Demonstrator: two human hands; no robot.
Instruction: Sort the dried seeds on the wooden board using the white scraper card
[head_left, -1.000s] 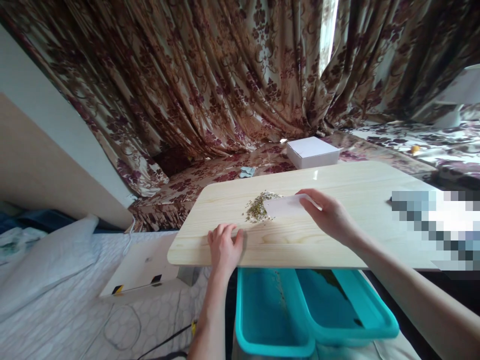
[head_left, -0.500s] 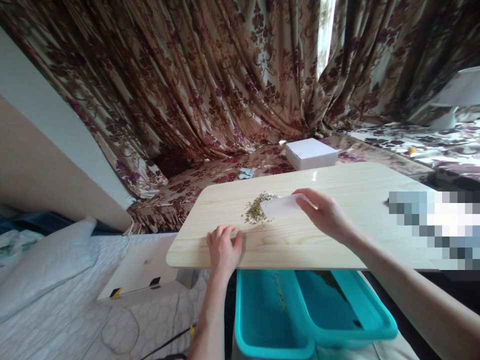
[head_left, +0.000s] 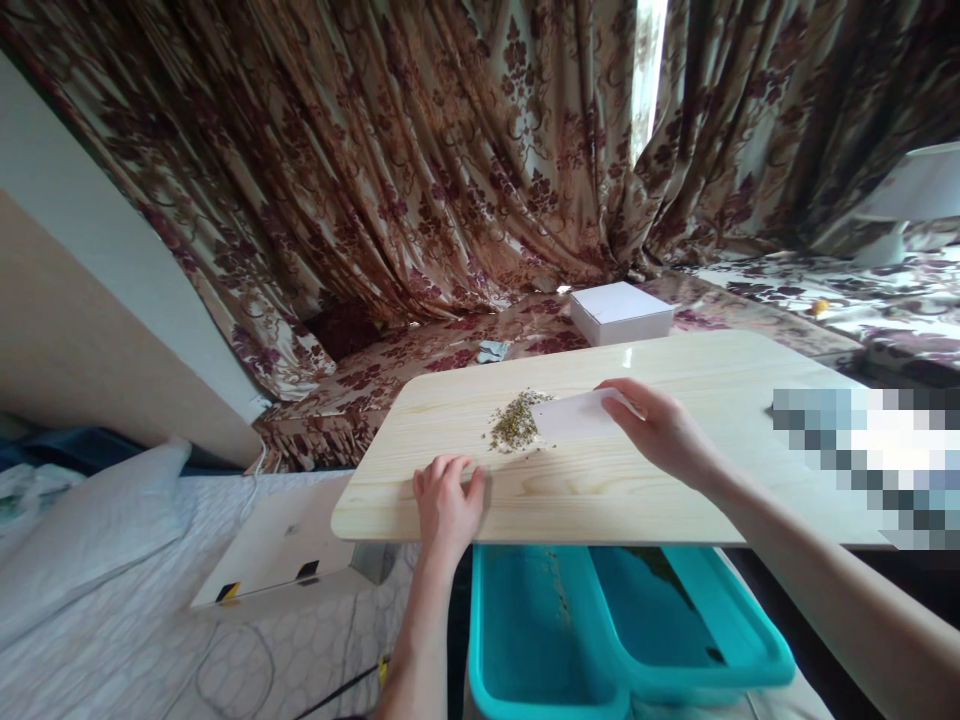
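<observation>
My right hand (head_left: 649, 422) grips a flat white plastic scraper (head_left: 574, 416) by its right end, low over the pale wooden tabletop (head_left: 622, 490). The scraper's left edge meets a loose pile of small green and brown grains (head_left: 514, 421); I cannot tell whether they are beans or seeds. My left hand (head_left: 450, 497) lies on the near left part of the tabletop, fingers spread and holding nothing, just short of the pile.
Below the table's near edge sit two turquoise bins (head_left: 551, 640), the right one with dark green material inside. Beyond the table stand a white box (head_left: 622, 312) and a small cloth (head_left: 492, 351). A white carton (head_left: 277, 540) lies on the bed at left.
My right hand has drawn the scraper slightly to the right, so more of the grain pile shows. The left hand stays in place.
</observation>
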